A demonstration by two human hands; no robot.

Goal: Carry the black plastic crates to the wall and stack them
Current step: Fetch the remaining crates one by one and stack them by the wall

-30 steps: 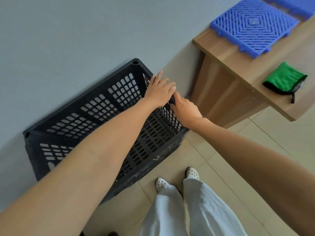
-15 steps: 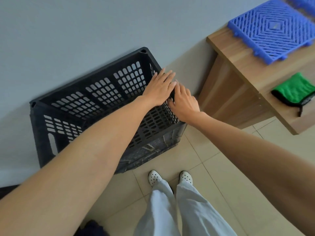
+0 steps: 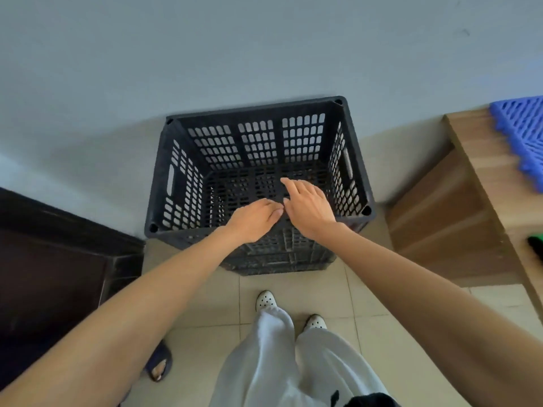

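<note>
View from the head camera, looking down. A black crate [image 3: 258,160] stands upright on the tiled floor [image 3: 367,295], its far side against the grey wall [image 3: 235,54]. Below its near wall a second band of black lattice shows, so it seems to sit on another crate, though the lower one is mostly hidden. The crate is empty; its slotted walls and grid bottom are visible, with a handle slot in each short side.

Both bare arms reach forward over the near rim. The left hand [image 3: 252,220] hovers at the middle of the near rim, fingers curled loosely inward, gripping nothing. The right hand [image 3: 308,205] lies just beside it, the two nearly touching at the fingertips; its fingers are loosely spread and point into the crate, and it too holds nothing. Whether either hand touches the rim cannot be told.

To the right of the right hand, well apart, stands a wooden bench [image 3: 482,160] carrying a blue plastic grid [image 3: 523,133] at its far end and a green object [image 3: 536,245] cut off by the frame edge. To the left of the left arm lies a dark panel [image 3: 53,274]. Beneath the arms are white trousers [image 3: 273,362] and two white perforated shoes [image 3: 266,301]; a dark slipper [image 3: 160,362] lies below the left forearm.
</note>
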